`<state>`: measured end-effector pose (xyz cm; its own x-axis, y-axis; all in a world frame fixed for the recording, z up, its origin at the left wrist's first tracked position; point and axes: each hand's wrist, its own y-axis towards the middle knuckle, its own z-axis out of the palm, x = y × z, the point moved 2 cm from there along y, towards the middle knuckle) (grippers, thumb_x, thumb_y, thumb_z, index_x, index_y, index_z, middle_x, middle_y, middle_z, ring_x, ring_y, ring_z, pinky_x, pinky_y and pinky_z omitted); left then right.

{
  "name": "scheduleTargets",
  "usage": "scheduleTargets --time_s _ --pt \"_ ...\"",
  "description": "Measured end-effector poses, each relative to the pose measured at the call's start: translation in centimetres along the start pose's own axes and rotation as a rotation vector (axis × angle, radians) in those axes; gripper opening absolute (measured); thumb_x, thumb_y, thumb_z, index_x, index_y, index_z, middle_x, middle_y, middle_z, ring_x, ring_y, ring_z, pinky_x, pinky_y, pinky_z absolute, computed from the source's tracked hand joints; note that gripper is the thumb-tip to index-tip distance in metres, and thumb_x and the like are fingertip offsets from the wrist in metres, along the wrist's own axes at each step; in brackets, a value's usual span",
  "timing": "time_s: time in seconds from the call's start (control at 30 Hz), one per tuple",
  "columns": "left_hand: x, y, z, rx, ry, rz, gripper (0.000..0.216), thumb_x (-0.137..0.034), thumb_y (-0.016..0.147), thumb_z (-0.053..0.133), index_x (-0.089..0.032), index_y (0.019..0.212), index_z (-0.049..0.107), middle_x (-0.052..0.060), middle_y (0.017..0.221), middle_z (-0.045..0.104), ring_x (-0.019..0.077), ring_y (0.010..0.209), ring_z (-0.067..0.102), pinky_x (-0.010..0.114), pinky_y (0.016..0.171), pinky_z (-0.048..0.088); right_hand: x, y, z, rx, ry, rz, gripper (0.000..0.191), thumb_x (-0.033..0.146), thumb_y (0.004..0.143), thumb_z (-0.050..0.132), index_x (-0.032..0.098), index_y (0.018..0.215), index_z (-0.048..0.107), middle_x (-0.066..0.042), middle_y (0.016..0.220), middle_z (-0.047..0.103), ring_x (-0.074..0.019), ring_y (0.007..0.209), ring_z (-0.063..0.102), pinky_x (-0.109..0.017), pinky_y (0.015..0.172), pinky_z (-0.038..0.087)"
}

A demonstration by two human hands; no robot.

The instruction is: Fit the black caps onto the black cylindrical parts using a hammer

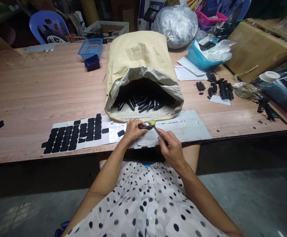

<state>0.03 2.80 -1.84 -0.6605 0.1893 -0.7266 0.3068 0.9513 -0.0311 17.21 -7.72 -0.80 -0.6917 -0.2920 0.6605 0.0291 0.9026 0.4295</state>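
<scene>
Black piece (pixel 146 127) pinched in left hand (pixel 134 129); grips slim tool (pixel 156 130) with right hand (pixel 171 148), yellow-green disc (pixel 152 122) at its tip.

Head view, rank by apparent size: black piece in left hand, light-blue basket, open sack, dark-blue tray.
Largest to smallest, as they look:
1. open sack
2. light-blue basket
3. dark-blue tray
4. black piece, partly covered by the left hand

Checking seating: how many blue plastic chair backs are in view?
2. One blue plastic chair back is beyond the wood-grain table, upper left; the other chair back is upper right, near the pink plastic basket. More may be hidden behind clutter.
</scene>
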Motion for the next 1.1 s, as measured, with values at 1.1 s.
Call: scheduleTargets --time_s 1.1 --pt "0.9 -0.8 -1.0 -0.035 -0.064 0.067 0.038 -0.027 0.1 0.041 -0.023 0.072 0.065 0.004 0.082 0.064 0.0222 0.09 0.057 0.034 0.089 0.046 -6.0 2.8 -0.4 -0.065 -0.708 0.104 0.034 0.022 0.092 0.052 0.023 0.122 0.069 -0.009 0.089 0.055 -0.0245 0.085 0.043 -0.035 0.07 0.027"
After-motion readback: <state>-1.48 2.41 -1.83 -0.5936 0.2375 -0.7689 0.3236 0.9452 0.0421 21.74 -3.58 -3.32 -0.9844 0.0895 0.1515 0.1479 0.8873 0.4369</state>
